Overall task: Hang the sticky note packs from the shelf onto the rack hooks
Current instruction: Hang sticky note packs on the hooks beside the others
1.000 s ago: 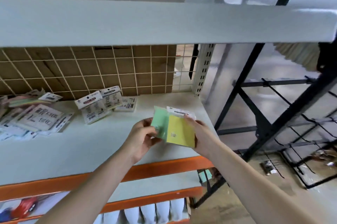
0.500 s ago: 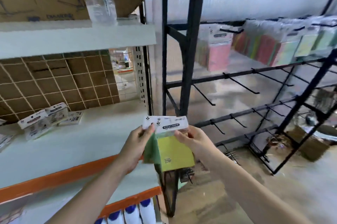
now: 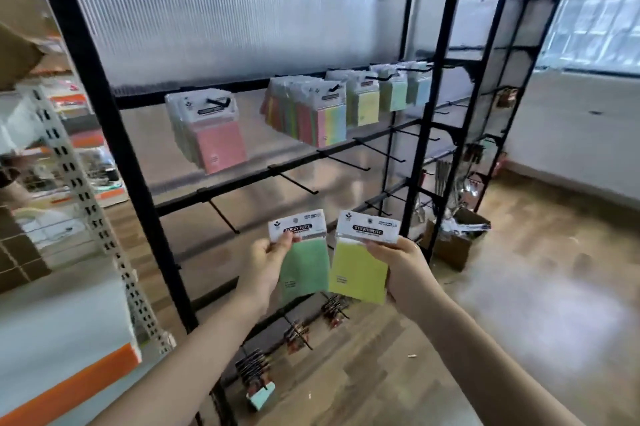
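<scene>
Your left hand [image 3: 266, 264] pinches the green pack [image 3: 302, 256], right hand [image 3: 398, 264] pinches the yellow pack [image 3: 362, 261]; both upright, headers up, w/ long axis vertical, in front of the rack [image 3: 114, 134]. Small print unreadable.

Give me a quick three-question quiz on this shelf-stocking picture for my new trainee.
1. True or false: the left hand holds the green pack.
2. Which pack does the right hand hold: A pink, B yellow, C blue?
3. Fill in: the hooks on the rack's second bar are ____.

Key: 1 true. 2 B, the yellow pack. 3 bare, while the pink packs hang above.
</scene>
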Tool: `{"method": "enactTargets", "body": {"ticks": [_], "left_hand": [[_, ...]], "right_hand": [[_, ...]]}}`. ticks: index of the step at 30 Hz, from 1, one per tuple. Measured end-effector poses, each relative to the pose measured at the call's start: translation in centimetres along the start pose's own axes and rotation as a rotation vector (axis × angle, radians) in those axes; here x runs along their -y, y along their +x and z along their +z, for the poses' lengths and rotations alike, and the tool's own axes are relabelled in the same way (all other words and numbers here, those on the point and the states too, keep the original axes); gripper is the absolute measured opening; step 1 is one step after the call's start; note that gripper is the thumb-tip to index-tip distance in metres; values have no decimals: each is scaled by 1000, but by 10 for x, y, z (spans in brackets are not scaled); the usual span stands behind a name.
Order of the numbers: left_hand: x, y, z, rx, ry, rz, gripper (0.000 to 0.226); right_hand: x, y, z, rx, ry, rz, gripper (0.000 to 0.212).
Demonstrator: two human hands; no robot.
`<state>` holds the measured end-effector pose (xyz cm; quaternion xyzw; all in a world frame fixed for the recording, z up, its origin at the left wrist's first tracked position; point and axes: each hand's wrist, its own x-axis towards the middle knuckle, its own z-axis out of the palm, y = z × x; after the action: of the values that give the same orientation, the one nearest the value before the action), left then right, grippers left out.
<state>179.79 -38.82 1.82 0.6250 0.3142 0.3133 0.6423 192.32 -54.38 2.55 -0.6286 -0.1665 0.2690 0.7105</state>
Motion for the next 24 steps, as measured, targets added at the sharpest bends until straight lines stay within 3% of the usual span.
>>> {"method": "enactTargets", "body": {"ticks": [5, 10, 14, 24], "left_hand": [[-15, 41, 58, 70, 11, 63, 28], [-28, 85, 111, 183, 12, 131, 40], [-34, 126, 153, 230, 46, 204, 39], [-75, 233, 236, 346, 21, 330, 41]], "right_hand": [[22, 28, -45, -219, -47, -39, 17], [35, 64, -72, -198, -196, -200, 40], [58, 111, -86, -158, -373, -332, 18], [125, 252, -110, -139, -446, -508, 10]]}}
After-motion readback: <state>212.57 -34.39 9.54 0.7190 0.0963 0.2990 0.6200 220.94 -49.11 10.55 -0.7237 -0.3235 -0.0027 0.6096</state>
